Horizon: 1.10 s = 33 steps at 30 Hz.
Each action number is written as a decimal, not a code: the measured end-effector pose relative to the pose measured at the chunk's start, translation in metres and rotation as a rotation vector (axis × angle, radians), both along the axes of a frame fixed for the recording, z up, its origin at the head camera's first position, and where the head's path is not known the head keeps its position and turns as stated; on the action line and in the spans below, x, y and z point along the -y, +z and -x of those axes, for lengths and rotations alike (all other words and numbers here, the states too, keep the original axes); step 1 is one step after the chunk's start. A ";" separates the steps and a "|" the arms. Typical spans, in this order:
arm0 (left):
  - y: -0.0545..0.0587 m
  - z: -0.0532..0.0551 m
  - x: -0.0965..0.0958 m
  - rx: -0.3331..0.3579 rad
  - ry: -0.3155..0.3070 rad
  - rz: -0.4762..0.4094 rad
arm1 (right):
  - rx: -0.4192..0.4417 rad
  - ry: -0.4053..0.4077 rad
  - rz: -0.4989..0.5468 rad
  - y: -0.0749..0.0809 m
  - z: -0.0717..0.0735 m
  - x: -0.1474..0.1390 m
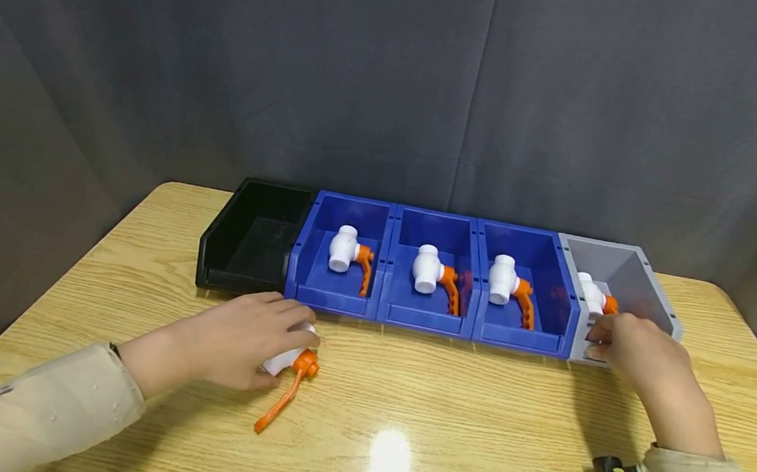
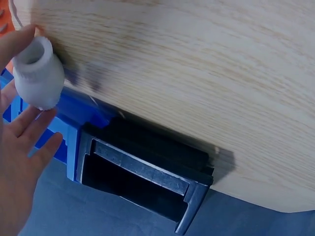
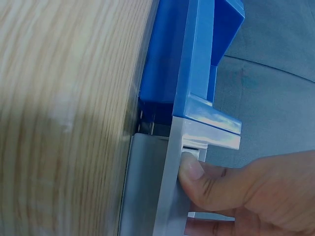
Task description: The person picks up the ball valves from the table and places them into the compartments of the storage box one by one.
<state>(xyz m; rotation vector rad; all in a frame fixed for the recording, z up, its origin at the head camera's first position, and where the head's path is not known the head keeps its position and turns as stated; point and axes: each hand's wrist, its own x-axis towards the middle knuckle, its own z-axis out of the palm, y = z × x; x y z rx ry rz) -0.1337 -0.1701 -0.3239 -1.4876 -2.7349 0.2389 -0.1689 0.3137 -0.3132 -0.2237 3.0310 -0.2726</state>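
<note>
My left hand holds a white ball valve with an orange lever handle, low over the table in front of the bins. In the left wrist view the valve's white body shows its open end, with the thumb and fingers around it. My right hand is at the front of the grey bin. Its thumb and fingers pinch the bin's front lip. Another white ball valve lies inside that bin, its handle mostly hidden by the hand.
Three blue bins stand in a row, each with a white valve with an orange handle. A black bin adjoins them at the left. Beneath is a wooden table; a dark curtain hangs behind.
</note>
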 end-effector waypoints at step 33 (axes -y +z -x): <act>0.029 -0.002 0.027 -0.184 -0.023 -0.019 | -0.011 -0.005 0.002 0.000 -0.001 0.002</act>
